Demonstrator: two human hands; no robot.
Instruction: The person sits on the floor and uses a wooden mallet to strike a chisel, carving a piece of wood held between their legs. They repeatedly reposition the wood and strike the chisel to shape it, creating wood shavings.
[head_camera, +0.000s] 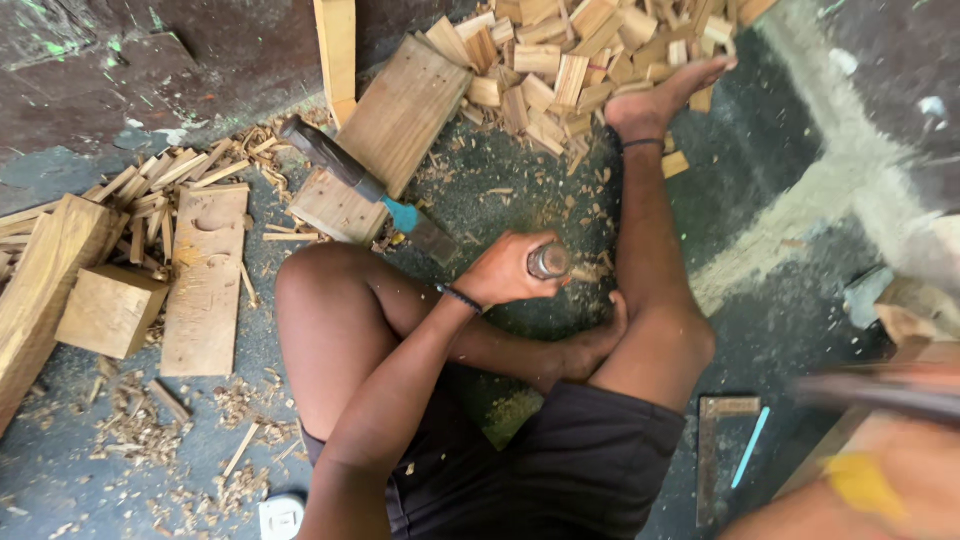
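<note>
Head view: a chisel handle (549, 261) is gripped upright in the closed left hand (505, 270) and should be held steady while the blurred right hand (905, 480), grip unclear, is kept raised.

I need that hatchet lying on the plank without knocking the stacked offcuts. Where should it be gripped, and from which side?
Grip the hatchet on its dark handle, near the free upper-left end, probably coming from the left over the plank. The handle lies flat and diagonal, clear of clutter there; its blue-collared head points down-right toward the left hand, which clasps a chisel-like tool. The right hand is blurred.
</note>
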